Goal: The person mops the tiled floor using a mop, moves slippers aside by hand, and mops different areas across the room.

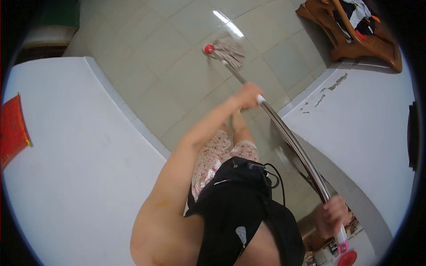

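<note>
My left hand (248,95) is wrapped around the shiny metal handle (296,144) of a string mop, near a white sleeve partway down the pole. Close to its top end, my right hand (332,214) grips the same pole, just above my right hip in the picture. Beyond that hand the handle ends in a white and pink cap with a red disc (347,258). Grey-beige mop strands (229,51) lie spread on the tiled floor (179,83), fanned to the right of a red collar (209,50). The strands look slightly blurred.
White walls (83,139) flank me on both sides; the right one has peeling paint (337,82). A carved wooden chair (366,50) holding clothes (361,15) stands at upper right. A black bag (233,196) with a cable hangs on my front.
</note>
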Motion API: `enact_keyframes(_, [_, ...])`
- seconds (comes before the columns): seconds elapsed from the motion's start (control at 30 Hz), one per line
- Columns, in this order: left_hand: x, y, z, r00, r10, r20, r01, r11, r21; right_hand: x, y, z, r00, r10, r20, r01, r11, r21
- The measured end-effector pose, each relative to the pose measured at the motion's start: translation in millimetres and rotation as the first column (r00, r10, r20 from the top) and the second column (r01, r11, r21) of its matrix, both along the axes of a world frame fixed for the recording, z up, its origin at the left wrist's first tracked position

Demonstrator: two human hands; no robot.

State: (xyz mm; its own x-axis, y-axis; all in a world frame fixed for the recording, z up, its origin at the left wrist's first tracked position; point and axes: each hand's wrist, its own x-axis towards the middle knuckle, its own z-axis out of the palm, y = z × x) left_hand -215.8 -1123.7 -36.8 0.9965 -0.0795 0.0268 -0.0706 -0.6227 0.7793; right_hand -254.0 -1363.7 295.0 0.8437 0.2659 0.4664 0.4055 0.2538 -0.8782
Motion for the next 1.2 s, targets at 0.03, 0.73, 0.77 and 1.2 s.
enact_keyframes(0.03, [-4, 14, -10, 0.992, 0.09, 0.089, -0.092, 0.996, 0.015, 5, 12, -8, 0.998, 0.053, -0.017, -0.053, 0.999, 0.005])
enact_keyframes(0.73, [-24, -3, -26, 0.534, 0.797, 0.281, -0.724, 0.603, -0.334, 47, 69, 28, 0.8, 0.598, -0.049, -0.589, 0.768, -0.251])
enact_keyframes(0.77, [-20, -18, -27, 0.572, 0.78, 0.252, -0.699, 0.625, -0.349, 50, 56, 34, 0.789, 0.61, -0.068, -0.61, 0.766, -0.202])
enact_keyframes(1.2, [-3, -241, 68, 0.858, 0.505, 0.096, -0.355, 0.717, -0.6, -1, -49, 140, 0.935, 0.344, -0.084, -0.352, 0.883, -0.309])
